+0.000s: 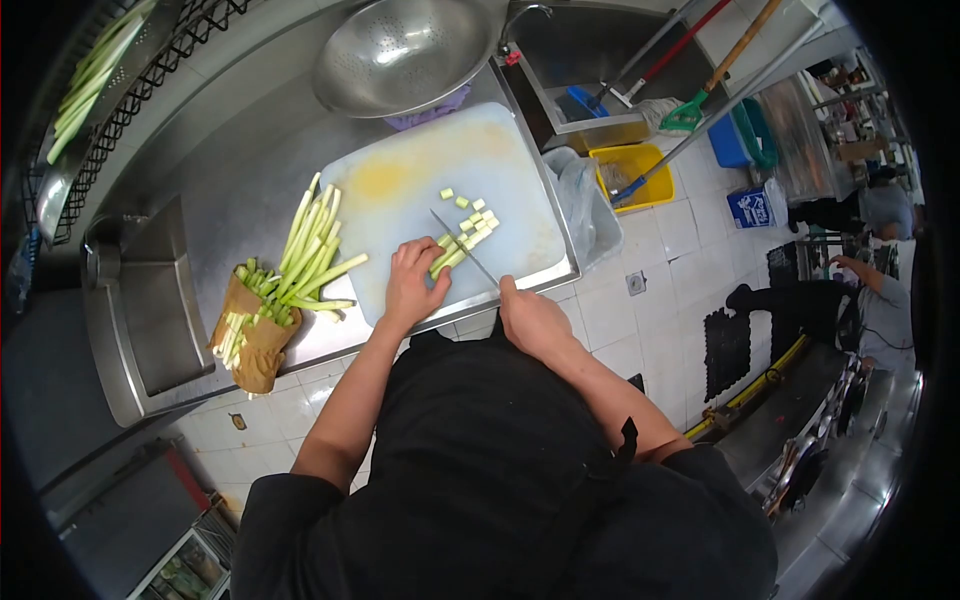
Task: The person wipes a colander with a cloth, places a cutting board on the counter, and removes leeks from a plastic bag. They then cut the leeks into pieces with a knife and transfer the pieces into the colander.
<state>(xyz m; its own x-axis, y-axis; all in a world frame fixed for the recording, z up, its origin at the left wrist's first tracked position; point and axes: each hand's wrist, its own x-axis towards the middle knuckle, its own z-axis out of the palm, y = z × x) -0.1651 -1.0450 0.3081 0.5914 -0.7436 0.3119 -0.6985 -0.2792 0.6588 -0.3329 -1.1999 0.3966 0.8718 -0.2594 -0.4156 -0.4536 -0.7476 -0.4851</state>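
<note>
My left hand (412, 285) presses down on pale green stalks (447, 258) on a white cutting board (380, 260), its fingers closed over them. My right hand (532, 318) grips a kitchen knife (470, 250) by the handle, and the blade lies across the stalks just right of my left fingers. Short cut pieces (480, 222) sit beyond the blade, a few apart from the rest. To the left, a pile of uncut stalks (315, 250) overlaps the board's edge, beside more stalks in brown paper (262, 355).
A steel colander (405, 55) stands behind the board on a purple cloth (430, 112). A sink basin (160, 300) is at the counter's left end. On the right are a yellow bucket (650, 185) and long-handled cleaning tools. A person (870, 310) stands farther right.
</note>
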